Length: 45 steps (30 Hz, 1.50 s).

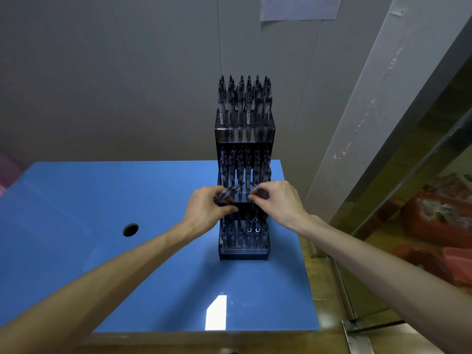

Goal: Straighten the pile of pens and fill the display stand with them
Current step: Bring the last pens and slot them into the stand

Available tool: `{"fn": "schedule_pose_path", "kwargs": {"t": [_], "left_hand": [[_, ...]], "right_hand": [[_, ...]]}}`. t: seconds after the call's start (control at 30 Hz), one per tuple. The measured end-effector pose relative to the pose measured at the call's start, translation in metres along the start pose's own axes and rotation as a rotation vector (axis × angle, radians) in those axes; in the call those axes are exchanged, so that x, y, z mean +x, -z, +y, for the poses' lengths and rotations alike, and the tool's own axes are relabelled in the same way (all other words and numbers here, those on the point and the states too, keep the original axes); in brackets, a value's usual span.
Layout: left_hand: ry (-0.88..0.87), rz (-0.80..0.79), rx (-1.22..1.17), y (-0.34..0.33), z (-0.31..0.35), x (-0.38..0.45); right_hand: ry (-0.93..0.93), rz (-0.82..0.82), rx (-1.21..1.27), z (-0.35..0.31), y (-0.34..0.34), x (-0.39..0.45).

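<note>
Left hand grips pen bundle as reserve; right hand fingers pinch single pen, at stand 12 o'clock (bottom-tier slots open).

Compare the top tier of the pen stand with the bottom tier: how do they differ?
The top tier looks full, with pens standing upright in every slot; the bottom tier shows at least two open slots. The top tier stands highest and farthest back; the bottom tier sits lowest and nearest, just below both hands. Both belong to the same dark display stand and hold matching dark pens.
</note>
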<state>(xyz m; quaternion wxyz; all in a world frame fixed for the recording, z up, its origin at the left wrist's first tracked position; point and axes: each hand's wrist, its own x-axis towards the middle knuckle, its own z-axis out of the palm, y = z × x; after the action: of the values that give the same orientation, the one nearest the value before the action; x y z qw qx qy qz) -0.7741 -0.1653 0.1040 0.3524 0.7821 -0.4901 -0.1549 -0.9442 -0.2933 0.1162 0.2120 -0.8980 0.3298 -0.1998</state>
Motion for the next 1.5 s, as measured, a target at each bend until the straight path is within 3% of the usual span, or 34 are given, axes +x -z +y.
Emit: {"fn": "schedule_pose_path", "kwargs": {"t": [0.43, 0.83, 1.03, 1.33, 1.5], "left_hand": [[0.002, -0.043, 0.048, 0.003, -0.002, 0.006], [0.024, -0.103, 0.042, 0.004, -0.009, 0.002], [0.053, -0.129, 0.095, -0.004, -0.015, 0.005], [0.062, -0.105, 0.082, -0.021, -0.015, -0.003], [-0.010, -0.037, 0.027, -0.017, -0.016, -0.008]], "right_hand": [[-0.022, -0.086, -0.012, 0.001, -0.007, -0.002], [-0.064, -0.017, -0.007, 0.005, -0.015, -0.004], [-0.077, -0.136, -0.136, 0.002, -0.019, -0.006], [-0.114, -0.175, -0.119, -0.004, -0.025, -0.006], [-0.107, -0.040, 0.045, 0.007, -0.015, -0.014]]}}
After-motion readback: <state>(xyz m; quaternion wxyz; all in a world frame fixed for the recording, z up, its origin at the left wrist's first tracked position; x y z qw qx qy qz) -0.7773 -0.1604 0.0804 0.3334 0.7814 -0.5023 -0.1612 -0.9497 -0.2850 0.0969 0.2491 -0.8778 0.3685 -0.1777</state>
